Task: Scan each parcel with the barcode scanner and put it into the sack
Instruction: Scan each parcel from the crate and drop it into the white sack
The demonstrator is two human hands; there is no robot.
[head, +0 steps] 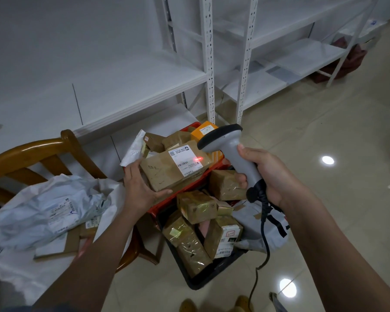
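Observation:
My left hand (140, 188) grips a flat brown parcel (164, 170) by its near left corner, thumb under the front edge, holding it above the red crate. A white label with barcodes faces up on it. My right hand (266, 174) grips the handle of a grey barcode scanner (230, 145) whose black head points at the label. A red scan light glows on the label's right side. The white sack (43, 212) lies crumpled at the left on a wooden chair, with flat parcels inside it.
A red crate (178, 199) and a black crate (212, 275) hold several brown taped parcels on the floor. An orange box (204, 130) sits at the back. White shelving (209, 64) stands behind. The scanner's black cable (263, 244) hangs down to the tiled floor.

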